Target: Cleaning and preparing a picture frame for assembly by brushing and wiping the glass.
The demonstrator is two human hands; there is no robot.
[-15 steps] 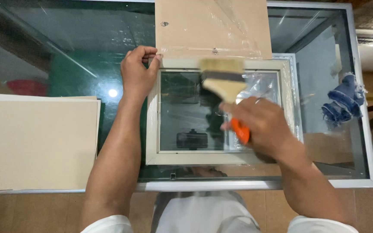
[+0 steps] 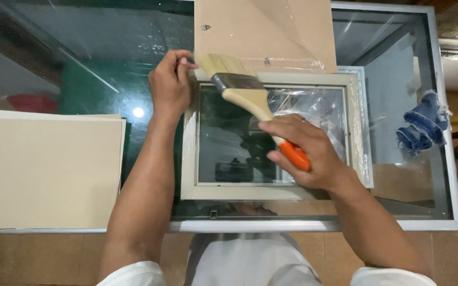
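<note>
A pale picture frame [image 2: 189,159] with a glass pane lies on a glass-topped table [image 2: 314,225]. My left hand [image 2: 169,85] grips the frame's top left corner. My right hand [image 2: 307,153] holds a wide paintbrush [image 2: 242,90] by its orange-tipped wooden handle. The brush's light bristles rest on the frame's top edge, close to my left fingers. Clear plastic film [image 2: 322,108] lies crumpled under the frame's right part.
A brown backing board [image 2: 239,32] with clear film on it lies just beyond the frame. Beige boards [image 2: 43,169] are stacked on the table's left part. A blue rag [image 2: 422,124] sits at the right edge. Tiled floor shows below.
The brush has swept left along the frame's top edge, towards my left hand. My left hand keeps its grip on the corner.
</note>
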